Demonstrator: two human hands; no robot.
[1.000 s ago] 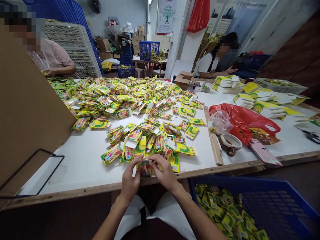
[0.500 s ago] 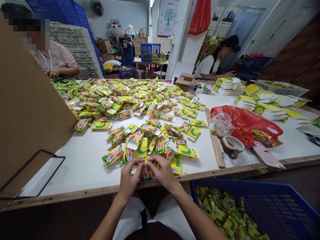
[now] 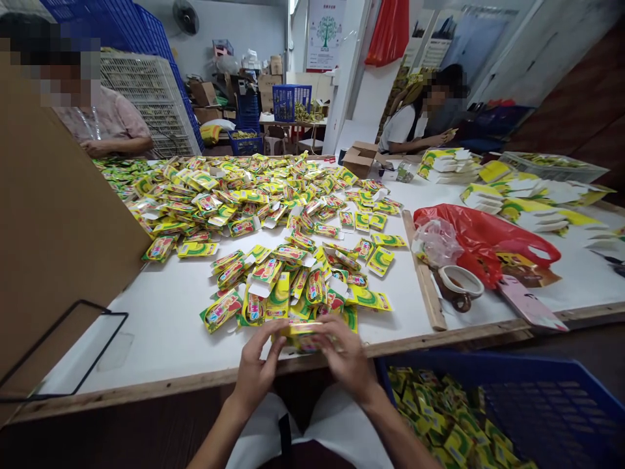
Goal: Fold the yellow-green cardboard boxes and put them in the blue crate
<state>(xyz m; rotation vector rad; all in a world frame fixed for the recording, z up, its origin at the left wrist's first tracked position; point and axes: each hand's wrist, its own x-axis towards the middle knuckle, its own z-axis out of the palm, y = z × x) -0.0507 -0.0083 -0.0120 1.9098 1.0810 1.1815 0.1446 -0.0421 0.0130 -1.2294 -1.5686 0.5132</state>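
Note:
A small yellow-and-green printed carton (image 3: 301, 339) is held sideways between both hands, just over the table's front edge. My left hand (image 3: 258, 365) pinches its left end between thumb and fingers. Its right end sits in the fingers of my right hand (image 3: 346, 358), which are slightly blurred. Right behind the hands lies a loose heap of similar cartons (image 3: 278, 296), several with white end flaps standing open. A larger pile of the same cartons (image 3: 234, 195) spreads over the table farther back.
A brown cardboard panel (image 3: 63, 228) and a black wire frame (image 3: 124, 315) stand at left. Right of a wooden strip (image 3: 424, 280) lie a red plastic bag (image 3: 478, 234), a mug (image 3: 459, 286) and a phone (image 3: 530, 303). A blue crate (image 3: 547, 391) holds cartons below. Two people sit across the table.
The carton has turned from upright to sideways and risen a little. My right hand has shifted right, onto its right end. The person at the far right has raised their hands.

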